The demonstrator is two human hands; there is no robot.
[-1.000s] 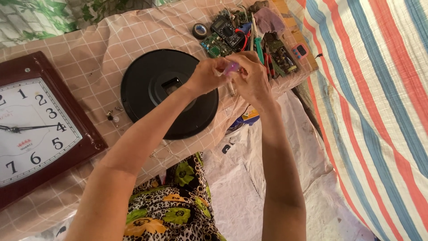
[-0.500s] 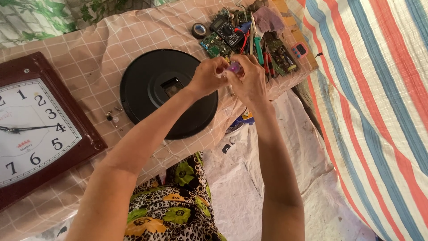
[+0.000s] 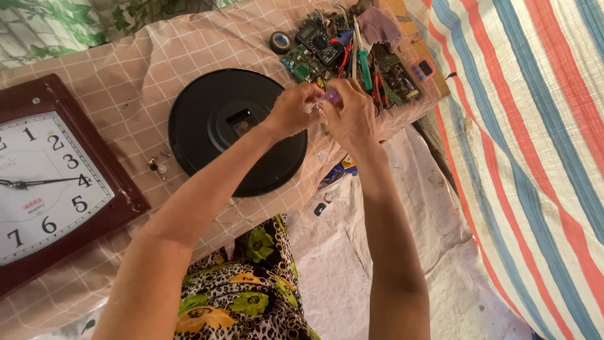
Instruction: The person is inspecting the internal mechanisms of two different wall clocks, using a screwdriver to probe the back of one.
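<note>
Hands barely shifted: left hand (image 3: 290, 111), right hand (image 3: 350, 113) both pinch small purple part (image 3: 331, 96); slip drops it among boards (image 3: 352, 60) beyond fingertips.

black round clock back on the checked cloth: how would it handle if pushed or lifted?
The black round disc lies flat, so it would probably slide, not roll. It looks thin and moulded, so likely light and stiff. The checked cloth under it is loose, so it may bunch when pushed.
</note>
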